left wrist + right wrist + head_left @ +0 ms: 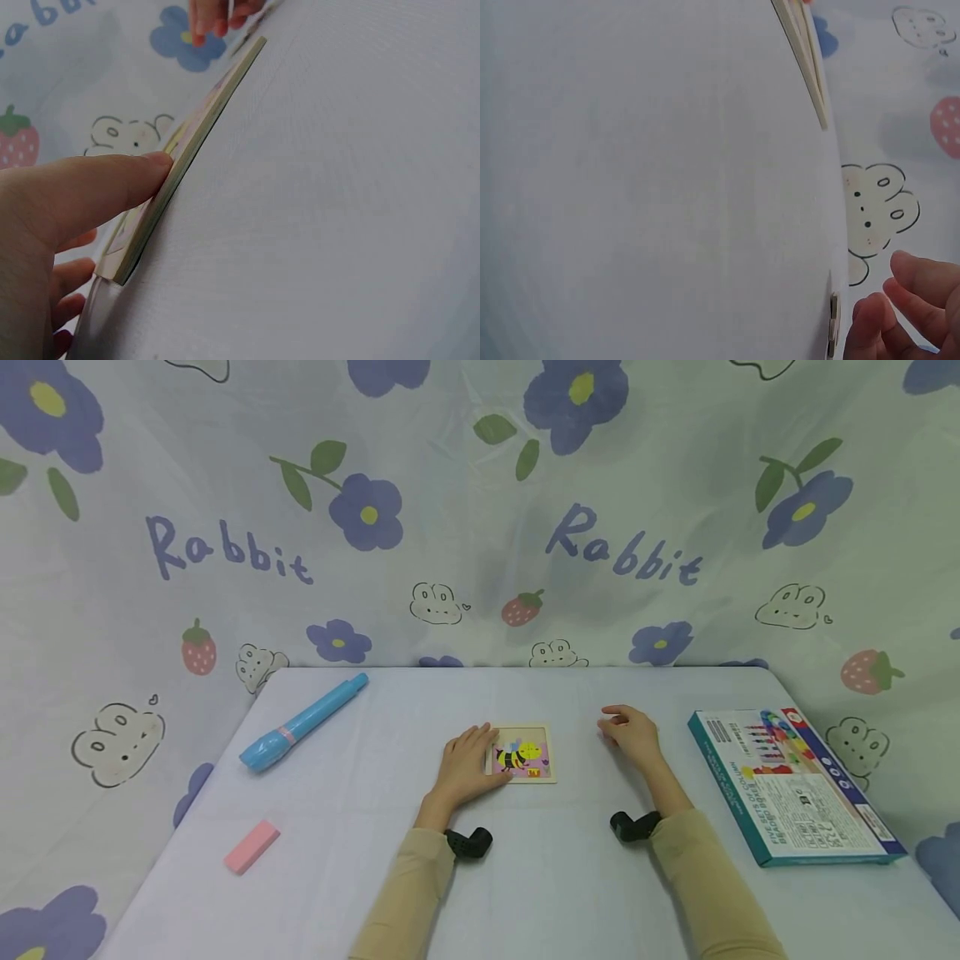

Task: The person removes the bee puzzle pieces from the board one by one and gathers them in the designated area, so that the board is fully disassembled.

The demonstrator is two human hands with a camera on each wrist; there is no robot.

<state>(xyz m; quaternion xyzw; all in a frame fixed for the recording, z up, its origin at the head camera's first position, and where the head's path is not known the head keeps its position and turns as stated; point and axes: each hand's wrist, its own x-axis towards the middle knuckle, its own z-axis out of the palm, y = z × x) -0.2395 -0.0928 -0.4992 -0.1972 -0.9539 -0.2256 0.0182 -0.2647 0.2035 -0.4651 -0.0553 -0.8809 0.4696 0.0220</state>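
Observation:
A small square wooden puzzle board point(542, 758) with a yellow-and-black bee picture lies on the white table. Along its upper part a strip of bare wood shows. My left hand point(462, 768) holds the board at its left side, thumb on the near rim and fingers at the far left corner, some hidden behind it. To the right, my right hand point(632, 737) hovers with fingers loosely bent and nothing visible between them. Below those fingers, in the right wrist view, a small thin wooden piece point(834, 324) lies on the table, its face too edge-on to make out.
A teal-edged picture box point(806, 793) lies at the right of the table. On the left are a blue tube-shaped object point(303, 724) with a wide end and a pink block point(252, 847). Behind the table hangs a rabbit-and-flower cloth point(480, 527).

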